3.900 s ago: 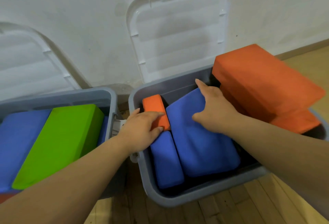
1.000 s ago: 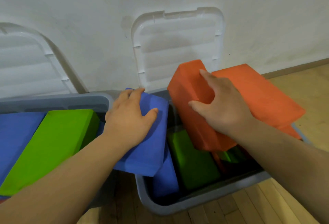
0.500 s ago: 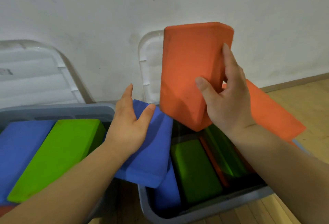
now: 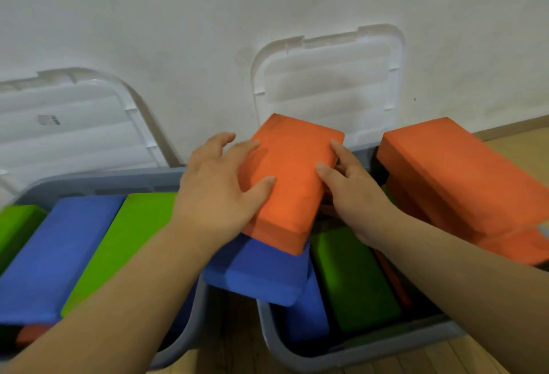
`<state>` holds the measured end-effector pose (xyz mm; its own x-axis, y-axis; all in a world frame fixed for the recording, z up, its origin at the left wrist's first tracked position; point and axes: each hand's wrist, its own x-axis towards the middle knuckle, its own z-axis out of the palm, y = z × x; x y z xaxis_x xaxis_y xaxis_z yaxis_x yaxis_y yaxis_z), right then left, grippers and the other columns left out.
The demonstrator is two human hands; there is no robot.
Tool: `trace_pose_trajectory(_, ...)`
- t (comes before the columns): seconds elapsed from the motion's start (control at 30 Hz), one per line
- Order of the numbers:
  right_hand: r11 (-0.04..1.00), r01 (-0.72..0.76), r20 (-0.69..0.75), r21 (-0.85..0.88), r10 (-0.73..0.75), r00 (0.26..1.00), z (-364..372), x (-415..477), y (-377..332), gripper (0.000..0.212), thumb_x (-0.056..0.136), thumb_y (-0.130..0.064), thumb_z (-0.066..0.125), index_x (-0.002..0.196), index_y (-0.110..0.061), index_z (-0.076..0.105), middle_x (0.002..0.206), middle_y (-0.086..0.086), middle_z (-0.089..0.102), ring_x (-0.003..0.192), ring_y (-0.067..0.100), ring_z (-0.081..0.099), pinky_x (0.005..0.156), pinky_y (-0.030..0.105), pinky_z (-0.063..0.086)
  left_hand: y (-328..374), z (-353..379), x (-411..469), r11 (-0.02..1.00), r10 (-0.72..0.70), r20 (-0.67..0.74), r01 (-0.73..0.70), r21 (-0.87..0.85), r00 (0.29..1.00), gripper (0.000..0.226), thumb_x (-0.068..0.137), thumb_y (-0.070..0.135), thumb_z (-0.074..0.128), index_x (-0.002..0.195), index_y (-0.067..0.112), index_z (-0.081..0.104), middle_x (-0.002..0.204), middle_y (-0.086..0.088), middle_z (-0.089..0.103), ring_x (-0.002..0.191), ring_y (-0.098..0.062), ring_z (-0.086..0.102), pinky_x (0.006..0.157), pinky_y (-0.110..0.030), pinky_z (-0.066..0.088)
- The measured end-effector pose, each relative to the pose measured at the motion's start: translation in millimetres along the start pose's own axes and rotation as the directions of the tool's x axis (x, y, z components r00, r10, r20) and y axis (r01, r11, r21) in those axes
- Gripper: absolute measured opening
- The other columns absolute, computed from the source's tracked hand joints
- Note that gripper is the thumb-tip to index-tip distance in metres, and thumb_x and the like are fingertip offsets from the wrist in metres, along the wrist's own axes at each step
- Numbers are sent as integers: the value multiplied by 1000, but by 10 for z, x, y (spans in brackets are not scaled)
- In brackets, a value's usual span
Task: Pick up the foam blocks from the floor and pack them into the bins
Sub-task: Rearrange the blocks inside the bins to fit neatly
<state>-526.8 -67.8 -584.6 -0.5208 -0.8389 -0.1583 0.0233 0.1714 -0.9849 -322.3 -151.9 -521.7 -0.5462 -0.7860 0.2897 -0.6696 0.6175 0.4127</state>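
An orange foam block (image 4: 292, 177) lies flat on a blue block (image 4: 261, 272) that bridges the gap between two grey bins. My left hand (image 4: 219, 186) rests on the orange block's left side with fingers spread over its top. My right hand (image 4: 353, 192) touches its right edge with thumb and fingers. The right bin (image 4: 356, 353) holds a green block (image 4: 353, 275), another blue block (image 4: 309, 314) and a stack of large orange blocks (image 4: 457, 174). The left bin (image 4: 95, 180) holds blue (image 4: 56, 255) and green (image 4: 124, 243) blocks.
Two clear lids (image 4: 326, 82) (image 4: 68, 124) lean against the white wall behind the bins. Wooden floor (image 4: 520, 142) shows at the right and along the bottom between the bins. A small orange block (image 4: 32, 333) sits low in the left bin.
The orange block, held upright in my right hand half a second ago, now lies flat on the blue block. My left hand has shifted from the blue block onto the orange one.
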Motion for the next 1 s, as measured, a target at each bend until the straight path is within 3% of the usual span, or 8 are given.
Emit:
trace_pose_trajectory(0.13,996,42,83,-75,-35,996,47,38,39,91,63,-74,76,141,-65,31,131,-16,65,118,17,66,103,51,51,186,-36,-34,962,174,156,-201,185,972,65,90,69,36,145,37,51,143,3,55,131,-27,49,109,-52,40)
trace_pose_trajectory(0.23,995,32,41,-94,-29,999,-76,112,36,89,70,-63,72,149,-53,32,127,-14,66,117,16,65,106,49,49,259,12,-78,924,171,301,-259,282,938,76,87,81,19,153,47,34,153,7,43,141,-25,35,117,-55,28)
trace_pose_trajectory(0.33,946,-55,-37,-318,46,998,-288,203,224,75,85,-51,74,150,-36,42,135,-2,60,122,22,60,104,44,49,225,25,-70,916,162,321,-263,303,933,75,86,83,17,153,51,31,158,8,35,145,-24,27,120,-56,22)
trace_pose_trajectory(0.43,700,-136,42,-701,231,972,-445,241,594,78,85,-41,81,151,-23,44,146,8,54,124,25,58,97,29,47,182,23,-66,923,165,308,-257,286,937,74,85,82,19,151,52,34,157,8,37,145,-24,29,119,-54,23)
trace_pose_trajectory(0.5,558,-146,76,-817,354,932,-467,242,842,86,81,-40,84,153,-20,41,148,12,51,122,26,60,92,27,49,171,40,-77,921,168,295,-257,293,941,74,85,82,20,151,52,36,156,8,38,144,-25,30,119,-52,24)
trace_pose_trajectory(0.77,247,61,154,-967,382,911,-442,567,1374,108,78,-54,82,161,-20,21,161,15,29,145,38,36,118,40,32,186,78,-48,911,189,245,-263,318,951,70,85,80,26,145,50,46,150,6,46,138,-28,38,112,-51,29)
trace_pose_trajectory(0.9,88,211,228,-974,448,865,-477,725,1634,124,80,-62,75,163,-15,-4,170,12,7,155,37,12,125,43,11,190,131,-45,918,186,211,-246,310,960,68,85,79,28,145,50,46,149,6,47,138,-28,40,112,-52,30)
trace_pose_trajectory(1.0,60,259,253,-964,500,828,-492,704,1747,128,77,-63,77,163,-19,-9,171,12,3,156,37,7,125,44,8,177,169,-88,919,185,216,-247,308,959,67,86,78,29,144,49,48,148,5,48,137,-29,41,112,-51,31)
